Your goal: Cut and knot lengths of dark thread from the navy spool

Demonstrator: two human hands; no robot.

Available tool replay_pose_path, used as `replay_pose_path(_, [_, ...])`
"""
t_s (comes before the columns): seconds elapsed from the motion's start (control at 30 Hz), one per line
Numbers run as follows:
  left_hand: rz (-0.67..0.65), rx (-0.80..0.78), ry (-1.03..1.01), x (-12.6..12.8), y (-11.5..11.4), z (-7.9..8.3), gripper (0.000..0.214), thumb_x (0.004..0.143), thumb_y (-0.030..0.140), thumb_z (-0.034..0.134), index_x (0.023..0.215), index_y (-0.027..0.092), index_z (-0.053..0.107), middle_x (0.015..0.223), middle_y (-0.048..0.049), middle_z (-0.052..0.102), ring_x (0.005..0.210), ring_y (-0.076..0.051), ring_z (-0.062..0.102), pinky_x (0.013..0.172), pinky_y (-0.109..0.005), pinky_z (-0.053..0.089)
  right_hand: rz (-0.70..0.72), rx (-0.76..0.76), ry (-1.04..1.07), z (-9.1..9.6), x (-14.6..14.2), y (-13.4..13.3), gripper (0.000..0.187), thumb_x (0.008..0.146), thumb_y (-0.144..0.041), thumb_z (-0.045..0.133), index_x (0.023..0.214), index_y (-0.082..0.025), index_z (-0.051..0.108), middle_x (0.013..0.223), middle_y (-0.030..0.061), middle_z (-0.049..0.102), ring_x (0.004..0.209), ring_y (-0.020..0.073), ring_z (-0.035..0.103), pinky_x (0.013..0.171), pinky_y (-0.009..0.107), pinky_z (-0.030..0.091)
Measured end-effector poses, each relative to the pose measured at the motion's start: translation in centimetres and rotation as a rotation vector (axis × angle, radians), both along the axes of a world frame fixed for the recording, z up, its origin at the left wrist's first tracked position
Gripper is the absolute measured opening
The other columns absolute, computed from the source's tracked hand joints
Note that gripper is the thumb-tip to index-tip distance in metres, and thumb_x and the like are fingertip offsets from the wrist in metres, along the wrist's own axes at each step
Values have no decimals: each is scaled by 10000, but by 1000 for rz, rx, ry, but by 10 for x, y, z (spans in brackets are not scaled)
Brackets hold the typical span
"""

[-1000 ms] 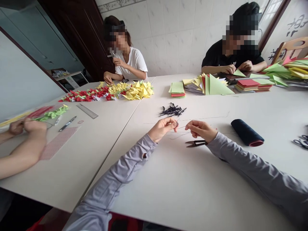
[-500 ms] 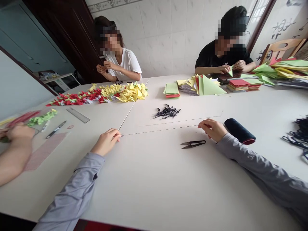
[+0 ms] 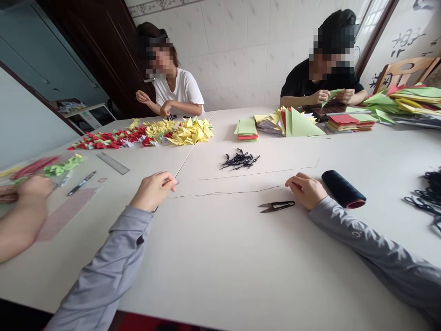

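Left hand: fingers pinched together, can't tell if on thread. Right hand: fingertips closed on dark thread, which runs slack between both hands, mid-table. Thread snips just beside right hand, nearer table's near edge; open tabletop from there to that edge. Navy thread spool close on right hand's other side. Black cord loops beyond thread. Folded yellow papers and green paper stack toward far edge.
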State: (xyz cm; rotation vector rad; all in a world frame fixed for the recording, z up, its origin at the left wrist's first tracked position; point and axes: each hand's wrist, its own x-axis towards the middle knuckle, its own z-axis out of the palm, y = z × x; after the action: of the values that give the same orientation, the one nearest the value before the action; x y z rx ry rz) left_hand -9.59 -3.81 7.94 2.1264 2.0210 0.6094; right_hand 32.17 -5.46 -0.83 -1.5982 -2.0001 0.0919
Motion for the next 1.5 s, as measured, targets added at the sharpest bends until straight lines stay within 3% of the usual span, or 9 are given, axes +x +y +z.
replay_pose_path(0.1, [-90, -35, -230, 34, -2, 12, 238, 737, 415, 556, 725, 182, 600, 719, -11, 666, 666, -146, 554, 660, -236, 391, -118, 57, -133, 11, -1, -1, 281, 799, -266, 453, 954, -159, 661, 1068, 137, 574, 644, 169, 552, 500, 291, 388])
replay_pose_path(0.2, [-315, -74, -598, 76, -4, 15, 298, 709, 445, 628, 761, 152, 605, 998, -58, 644, 832, -151, 574, 783, -260, 410, -52, 99, 55, 32, -19, -3, 311, 803, -263, 439, 1026, -156, 628, 1178, 159, 527, 810, 216, 581, 615, 336, 452])
replay_pose_path(0.37, [-467, -136, -970, 148, -1, 4, 268, 677, 380, 702, 702, 130, 611, 1115, -80, 579, 1030, -192, 537, 953, -336, 367, 474, -525, 1058, 58, -86, -11, 340, 835, -372, 423, 1135, -236, 506, 1168, 88, 554, 711, 138, 591, 625, 334, 497])
replay_pose_path(0.5, [-458, -290, -1236, 167, 8, -10, 225, 681, 337, 712, 720, 133, 624, 1004, -65, 628, 990, -183, 569, 934, -339, 402, 541, -714, 1382, 54, -112, -8, 313, 720, -416, 627, 933, -206, 538, 789, -9, 550, 582, 80, 517, 528, 245, 440])
replay_pose_path(0.67, [-184, -411, -1543, 119, 23, -22, 99, 664, 147, 693, 710, 140, 606, 822, -23, 649, 784, -95, 606, 878, -287, 465, 402, -601, 1173, 36, -68, 7, 428, 631, -551, 694, 765, -168, 559, 468, -86, 361, 432, 46, 347, 424, 199, 295])
replay_pose_path(0.9, [101, -194, -1410, 0, 24, -39, 154, 689, 160, 664, 634, 222, 533, 666, 28, 582, 773, -117, 574, 873, -308, 486, 131, -390, 767, 9, 5, 8, 384, 714, -555, 586, 743, -173, 582, 426, -59, 422, 396, 68, 359, 437, 235, 315])
replay_pose_path(1.07, [178, -112, -1352, -44, 17, -55, 271, 511, 256, 808, 570, 287, 545, 626, 34, 589, 934, -185, 560, 823, -332, 497, 21, -262, 489, 3, 14, 4, 276, 767, -438, 503, 731, -183, 601, 481, -25, 493, 433, 98, 418, 471, 250, 349])
replay_pose_path(1.3, [225, 56, -1327, -21, 3, -41, 199, 600, 294, 772, 600, 245, 580, 682, 80, 622, 819, -127, 596, 904, -308, 484, 130, 33, 207, 12, -7, -4, 240, 840, -310, 416, 716, -195, 586, 733, 38, 608, 511, 104, 454, 559, 253, 400])
replay_pose_path(1.5, [-201, -223, -1246, 81, 5, -15, 278, 662, 331, 740, 790, 132, 594, 864, -35, 670, 836, -161, 650, 891, -374, 493, 255, 89, 96, 19, -38, -12, 270, 896, -268, 354, 796, -196, 595, 796, 53, 605, 569, 111, 493, 570, 230, 388])
